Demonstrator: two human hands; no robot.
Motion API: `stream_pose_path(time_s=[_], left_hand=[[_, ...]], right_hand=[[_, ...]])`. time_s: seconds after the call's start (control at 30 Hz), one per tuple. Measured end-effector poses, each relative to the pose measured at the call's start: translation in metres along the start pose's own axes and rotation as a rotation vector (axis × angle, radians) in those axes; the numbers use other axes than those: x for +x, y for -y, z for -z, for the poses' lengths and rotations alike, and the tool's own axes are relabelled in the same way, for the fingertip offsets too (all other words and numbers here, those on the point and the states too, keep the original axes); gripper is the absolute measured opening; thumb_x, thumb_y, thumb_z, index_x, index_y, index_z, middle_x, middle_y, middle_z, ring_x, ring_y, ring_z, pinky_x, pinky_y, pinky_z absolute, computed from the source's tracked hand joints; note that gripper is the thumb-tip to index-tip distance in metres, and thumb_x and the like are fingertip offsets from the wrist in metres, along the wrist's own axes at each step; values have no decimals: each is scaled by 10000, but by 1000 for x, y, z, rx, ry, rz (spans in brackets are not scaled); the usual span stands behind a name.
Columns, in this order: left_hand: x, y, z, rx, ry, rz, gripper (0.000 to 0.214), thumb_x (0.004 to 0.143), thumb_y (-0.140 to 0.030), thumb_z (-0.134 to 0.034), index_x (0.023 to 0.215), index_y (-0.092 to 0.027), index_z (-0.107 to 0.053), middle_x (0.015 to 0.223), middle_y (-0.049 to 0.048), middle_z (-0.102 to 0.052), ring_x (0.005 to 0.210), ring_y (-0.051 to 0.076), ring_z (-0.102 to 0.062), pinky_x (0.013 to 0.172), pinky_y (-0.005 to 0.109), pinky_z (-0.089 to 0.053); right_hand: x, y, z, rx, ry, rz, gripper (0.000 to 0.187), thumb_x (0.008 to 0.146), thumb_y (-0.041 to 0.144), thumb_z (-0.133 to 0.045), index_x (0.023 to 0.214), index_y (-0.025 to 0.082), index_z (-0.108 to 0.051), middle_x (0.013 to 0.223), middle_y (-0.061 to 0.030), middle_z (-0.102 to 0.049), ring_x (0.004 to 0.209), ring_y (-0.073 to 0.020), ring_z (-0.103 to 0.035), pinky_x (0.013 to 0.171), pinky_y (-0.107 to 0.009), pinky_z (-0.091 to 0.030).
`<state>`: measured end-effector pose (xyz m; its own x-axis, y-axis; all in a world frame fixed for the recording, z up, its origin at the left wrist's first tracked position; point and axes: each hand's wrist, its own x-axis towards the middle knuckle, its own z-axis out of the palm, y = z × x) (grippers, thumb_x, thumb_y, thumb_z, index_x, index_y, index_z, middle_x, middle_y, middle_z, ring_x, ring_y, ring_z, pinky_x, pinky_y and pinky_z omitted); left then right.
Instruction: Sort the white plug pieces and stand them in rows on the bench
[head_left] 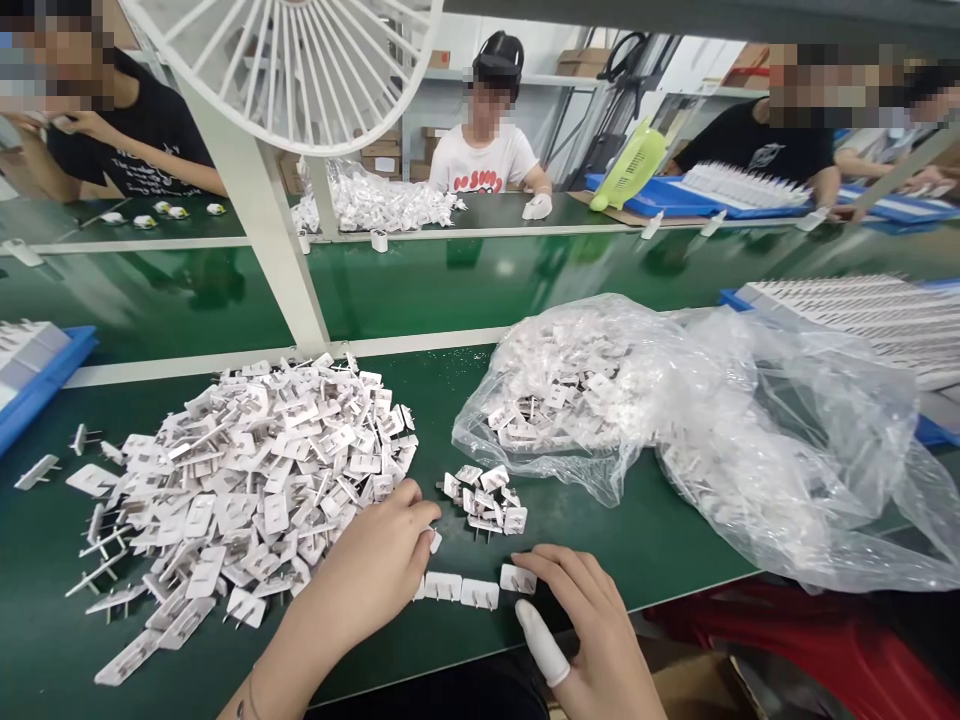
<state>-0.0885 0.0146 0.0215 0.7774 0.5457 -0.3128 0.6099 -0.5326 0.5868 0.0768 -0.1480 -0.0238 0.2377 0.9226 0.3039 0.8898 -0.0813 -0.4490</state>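
A large heap of white plug inserts with metal prongs (247,480) lies on the green table at the left. My left hand (371,570) rests at the heap's right edge, fingers curled down on the table by a short row of inserts (457,590). My right hand (585,625), with a white finger cot on the thumb, has its fingertips on the insert (517,578) at the row's right end. A small cluster of inserts (487,497) sits just beyond both hands.
A clear plastic bag (720,430) holding more inserts sprawls at the right. Blue trays (41,375) stand at left and right edges. A white fan post (262,210) rises mid-table. Three other people work at the far benches.
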Motion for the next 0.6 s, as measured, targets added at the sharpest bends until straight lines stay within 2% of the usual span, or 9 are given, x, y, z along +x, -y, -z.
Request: stream_pose_path(time_s=[0.13,0.2,0.37,0.5,0.6], left_hand=[[0,0,1,26,-2,-2,245,918,-163,-328,806,-196,-543,920,40,-514,647,163,-532,561,313,-377],[-2,-1,1,32,-5,1,227,914,-155,-325,758,-203,-483,909,37,-511,628,154,-517,560,307,-369],[-7,-2,2,25,-19,3,202,908,-144,-323,739,-214,-409,893,25,-513,657,159,-507,600,314,-381],[-9,-2,4,2,-11,7,152,897,-184,-398,769,-216,-474,873,1,-566,736,175,-543,620,311,-391],[-10,-1,6,-2,-16,13,195,915,-214,-389,772,-219,-521,854,2,-596,848,201,-558,675,324,-409]], right_hand=[[3,-8,2,21,-63,-51,191,928,290,-454,1069,268,-582,1054,-43,-613,960,-214,-593,792,-357,-507],[7,-13,1,26,-108,-90,200,944,285,-418,1042,248,-589,1038,-60,-621,951,-217,-602,780,-353,-512],[25,-18,-6,4,-154,-189,198,919,338,-463,961,219,-615,939,-75,-655,839,-238,-609,702,-377,-506],[36,-12,-11,-1,-139,-203,206,883,360,-490,822,231,-638,898,-59,-668,810,-249,-604,692,-395,-487],[37,-10,-12,13,-150,-203,202,883,339,-469,782,231,-606,833,-39,-679,752,-218,-624,642,-339,-495]])
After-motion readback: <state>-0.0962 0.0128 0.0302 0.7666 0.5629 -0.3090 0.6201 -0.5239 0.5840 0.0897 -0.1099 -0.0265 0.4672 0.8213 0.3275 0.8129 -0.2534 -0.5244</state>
